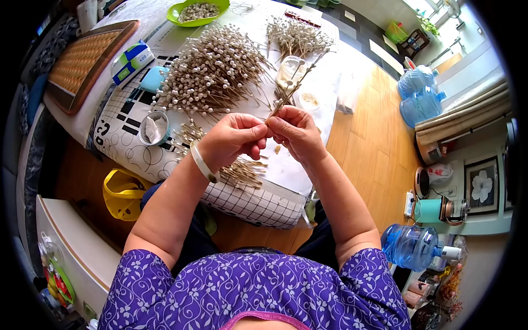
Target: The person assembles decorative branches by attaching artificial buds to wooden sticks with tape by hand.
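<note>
My right hand (296, 133) is closed in a pinch around the lower end of thin brown dried stems (295, 88), which slant up and away to the right. Fingers of my left hand (234, 138) are pinched together at the stems' bottom end, meeting my right fingertips; what exactly they grip is hidden. Beyond my hands lies a large heap of dried stems with white bead-like tips (212, 69). A smaller pile of such stems (242, 171) sits partly behind my left wrist. An open jar (290, 72) and a small round dish (308, 101) stand just past my right hand.
Another bundle of stems (297, 39) lies at the far right of the table, with a green bowl (177, 11) at the back. To the left are a cup (147, 140) with white tissue, a blue box (154, 80) and a tissue pack (132, 61). A yellow basket (118, 192) stands below.
</note>
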The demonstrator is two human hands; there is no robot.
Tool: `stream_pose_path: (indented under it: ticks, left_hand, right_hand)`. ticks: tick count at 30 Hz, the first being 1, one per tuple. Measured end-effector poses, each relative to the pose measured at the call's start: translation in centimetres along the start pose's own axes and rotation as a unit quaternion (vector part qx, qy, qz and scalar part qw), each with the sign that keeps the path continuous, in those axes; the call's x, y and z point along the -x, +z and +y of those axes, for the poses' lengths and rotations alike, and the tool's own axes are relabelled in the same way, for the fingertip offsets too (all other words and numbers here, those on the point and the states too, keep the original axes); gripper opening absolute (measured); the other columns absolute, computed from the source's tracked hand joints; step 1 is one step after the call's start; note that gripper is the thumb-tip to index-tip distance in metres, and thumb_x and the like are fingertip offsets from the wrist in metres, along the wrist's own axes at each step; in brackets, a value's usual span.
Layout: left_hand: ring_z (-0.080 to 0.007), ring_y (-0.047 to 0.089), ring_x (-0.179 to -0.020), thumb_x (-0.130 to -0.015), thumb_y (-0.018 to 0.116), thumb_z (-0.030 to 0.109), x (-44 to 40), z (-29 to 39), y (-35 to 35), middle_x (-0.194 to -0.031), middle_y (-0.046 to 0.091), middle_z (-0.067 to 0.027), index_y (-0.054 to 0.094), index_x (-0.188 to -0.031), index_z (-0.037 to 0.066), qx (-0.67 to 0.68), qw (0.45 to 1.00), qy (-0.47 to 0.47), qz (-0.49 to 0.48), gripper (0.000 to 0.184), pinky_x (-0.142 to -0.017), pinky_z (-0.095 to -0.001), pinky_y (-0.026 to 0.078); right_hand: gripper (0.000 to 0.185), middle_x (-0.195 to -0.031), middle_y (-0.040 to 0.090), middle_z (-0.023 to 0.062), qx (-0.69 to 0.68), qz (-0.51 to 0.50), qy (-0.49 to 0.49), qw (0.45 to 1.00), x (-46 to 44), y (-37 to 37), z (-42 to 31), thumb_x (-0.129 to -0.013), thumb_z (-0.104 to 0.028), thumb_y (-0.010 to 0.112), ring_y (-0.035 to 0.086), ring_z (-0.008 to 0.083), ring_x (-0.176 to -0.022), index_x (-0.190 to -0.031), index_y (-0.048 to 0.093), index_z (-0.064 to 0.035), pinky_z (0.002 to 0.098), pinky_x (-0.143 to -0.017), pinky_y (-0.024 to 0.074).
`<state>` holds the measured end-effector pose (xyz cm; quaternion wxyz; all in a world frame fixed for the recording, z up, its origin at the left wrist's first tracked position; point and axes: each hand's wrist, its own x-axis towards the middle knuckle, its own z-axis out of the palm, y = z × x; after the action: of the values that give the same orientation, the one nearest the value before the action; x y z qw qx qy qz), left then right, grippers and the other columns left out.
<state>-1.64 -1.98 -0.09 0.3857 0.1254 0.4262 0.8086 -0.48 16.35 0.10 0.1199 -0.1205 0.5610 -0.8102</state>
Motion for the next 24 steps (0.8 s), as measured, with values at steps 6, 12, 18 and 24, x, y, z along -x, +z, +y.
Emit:
stream_pose_path:
  ticks: [6, 12, 18, 24]
  left_hand:
    - [-0.0122, 0.058, -0.054, -0.084, 0.057, 0.011, 0.2, 0.2, 0.4, -0.068, 0.06, -0.0077, 0.061, -0.085, -0.002, -0.015, 0.998, 0.009, 0.058, 0.014, -0.05, -0.0221, 0.051]
    - [-0.0103, 0.058, -0.055, -0.082, 0.061, 0.012, 0.1, 0.2, 0.7, -0.069, 0.062, -0.0067, 0.062, -0.084, 0.0, -0.061, 0.993, 0.034, 0.093, 0.013, -0.052, -0.022, 0.05]
    - [-0.0082, 0.057, -0.056, -0.083, 0.059, 0.01, -0.1, -0.2, 1.4, -0.068, 0.062, -0.0056, 0.062, -0.082, -0.002, -0.143, 0.979, 0.081, 0.123, 0.013, -0.053, -0.0202, 0.049]
    - [-0.0078, 0.057, -0.057, -0.084, 0.058, 0.01, -0.1, -0.8, 2.0, -0.068, 0.062, -0.0053, 0.062, -0.081, -0.002, -0.209, 0.952, 0.134, 0.176, 0.013, -0.053, -0.0193, 0.049]
  right_hand:
    - [0.012, -0.067, 0.058, 0.0011, 0.047, -0.004, 0.038, 0.998, -0.2, -0.6, -0.6, -0.081, -0.013, 0.062, 0.05, 0.0058, -0.056, -0.081, 0.061, -0.0011, 0.0186, -0.051, 0.0417]
    - [0.01, -0.07, 0.059, 0.003, 0.008, -0.001, 0.028, 1.0, -0.1, -0.5, -0.5, -0.081, -0.012, 0.062, 0.051, 0.0076, -0.057, -0.082, 0.059, -0.0024, 0.0194, -0.051, 0.0418]
    - [0.01, -0.068, 0.057, 0.001, 0.053, 0.006, 0.011, 0.999, -0.3, -0.3, 0.0, -0.081, -0.013, 0.062, 0.049, 0.0058, -0.056, -0.079, 0.059, -0.0038, 0.0181, -0.05, 0.0393]
    - [0.014, -0.064, 0.053, -0.0033, 0.01, 0.038, -0.023, 0.999, -0.5, 0.3, 1.0, -0.081, -0.014, 0.063, 0.043, 0.0023, -0.054, -0.072, 0.056, -0.0049, 0.0168, -0.048, 0.034]
